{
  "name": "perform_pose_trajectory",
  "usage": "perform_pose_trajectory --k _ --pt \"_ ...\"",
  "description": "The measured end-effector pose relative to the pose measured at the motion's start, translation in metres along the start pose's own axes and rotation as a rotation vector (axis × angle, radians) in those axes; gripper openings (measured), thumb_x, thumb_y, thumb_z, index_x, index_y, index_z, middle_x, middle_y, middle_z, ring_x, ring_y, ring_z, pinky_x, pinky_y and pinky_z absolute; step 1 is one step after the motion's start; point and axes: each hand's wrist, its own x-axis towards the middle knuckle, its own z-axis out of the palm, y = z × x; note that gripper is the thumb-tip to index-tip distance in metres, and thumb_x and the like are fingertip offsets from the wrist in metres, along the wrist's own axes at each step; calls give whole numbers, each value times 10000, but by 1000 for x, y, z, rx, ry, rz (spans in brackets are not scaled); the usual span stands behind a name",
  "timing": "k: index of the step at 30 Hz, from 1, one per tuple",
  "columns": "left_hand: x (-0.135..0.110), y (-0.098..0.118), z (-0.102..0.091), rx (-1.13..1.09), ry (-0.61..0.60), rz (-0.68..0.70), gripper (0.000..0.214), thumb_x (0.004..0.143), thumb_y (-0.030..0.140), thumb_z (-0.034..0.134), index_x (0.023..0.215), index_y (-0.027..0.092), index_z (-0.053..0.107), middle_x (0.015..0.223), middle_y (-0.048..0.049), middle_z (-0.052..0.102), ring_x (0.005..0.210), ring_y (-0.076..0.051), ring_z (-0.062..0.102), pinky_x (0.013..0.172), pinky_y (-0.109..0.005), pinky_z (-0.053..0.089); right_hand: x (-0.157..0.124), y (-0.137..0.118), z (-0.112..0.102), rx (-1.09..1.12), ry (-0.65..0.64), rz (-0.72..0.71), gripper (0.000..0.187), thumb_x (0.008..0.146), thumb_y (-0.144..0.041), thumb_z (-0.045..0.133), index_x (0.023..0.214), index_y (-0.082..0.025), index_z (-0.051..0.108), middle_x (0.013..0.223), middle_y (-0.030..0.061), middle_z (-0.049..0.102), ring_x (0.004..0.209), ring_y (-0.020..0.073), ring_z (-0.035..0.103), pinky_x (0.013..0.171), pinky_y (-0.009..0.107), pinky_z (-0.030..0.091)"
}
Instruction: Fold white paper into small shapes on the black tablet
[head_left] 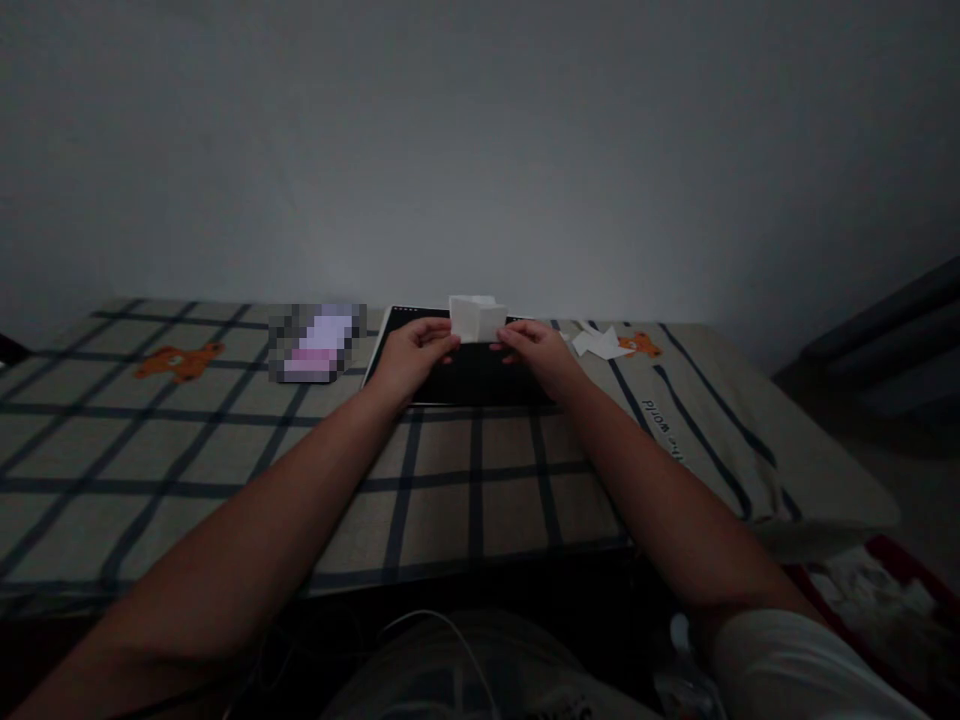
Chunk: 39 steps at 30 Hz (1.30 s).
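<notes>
Between my two hands a small piece of folded white paper (478, 320) is held up, with a crease down its middle. The fingers of my left hand (418, 352) pinch its left edge, and those of my right hand (536, 350) pinch its lower right corner. Below the paper lies a flat black board (480, 378) with a pale rim, partly covered by my hands. Just right of my right hand rests a white folded-paper shape (601, 343) with pointed corners.
A checked cloth (450, 470) with orange bear prints covers the table, which meets a plain wall (480, 150). At left lies a blurred-out phone-like object (319, 343). A white cable (457, 635) crosses my lap. A red container (892, 555) stands low on the right.
</notes>
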Motion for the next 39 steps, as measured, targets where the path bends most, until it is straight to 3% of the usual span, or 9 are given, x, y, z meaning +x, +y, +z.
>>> perform_pose_trajectory --k 6,10,14,18,22,27,32,39 --pt "3 -6 0 -71 -47 43 555 676 199 791 1161 207 521 860 15 684 752 -138 663 665 -260 552 4 6 -2 50 48 -9 343 660 -448 823 835 -229 626 749 -11 666 754 156 633 675 305 556" --pt "1 -7 2 -74 -135 15 606 662 187 791 1219 197 555 878 10 690 766 -137 654 697 -277 569 4 8 -3 90 50 -14 406 655 -385 826 963 -237 607 805 -6 687 802 168 649 693 311 560" --pt "-5 0 4 -4 -150 -31 475 688 308 825 1111 170 659 967 -41 718 872 -171 665 714 -276 552 3 6 -3 50 14 -11 396 680 -340 798 1022 -217 643 833 11 700 826 175 654 727 326 563" --pt "-8 3 3 91 -107 -21 421 726 465 816 990 149 730 906 -55 731 799 -170 652 723 -299 529 1 5 0 26 -6 6 329 679 -313 788 968 -208 672 896 33 723 878 186 669 759 335 562" --pt "-6 -1 2 84 -94 -47 410 681 432 841 954 145 733 907 -65 752 794 -180 666 759 -326 533 1 3 1 11 -5 19 291 710 -368 766 939 -205 691 968 48 740 897 183 663 753 326 554" --pt "-7 2 3 95 -130 -80 419 630 377 880 947 146 732 861 -53 748 775 -179 670 745 -316 538 1 2 -1 -3 -11 10 264 704 -389 759 878 -196 711 883 30 731 799 160 635 738 319 527" --pt "-9 7 2 68 -98 -85 465 681 476 855 1011 162 759 957 -69 769 840 -187 684 783 -313 530 -2 0 -1 -49 -34 12 225 702 -361 770 849 -193 743 847 21 733 780 156 623 773 336 506" --pt "-9 3 1 121 -122 -118 394 631 495 876 850 182 777 846 -57 767 770 -192 671 748 -315 515 -2 -1 -1 -55 -32 1 251 695 -400 802 857 -210 775 890 34 759 839 178 646 802 346 512"
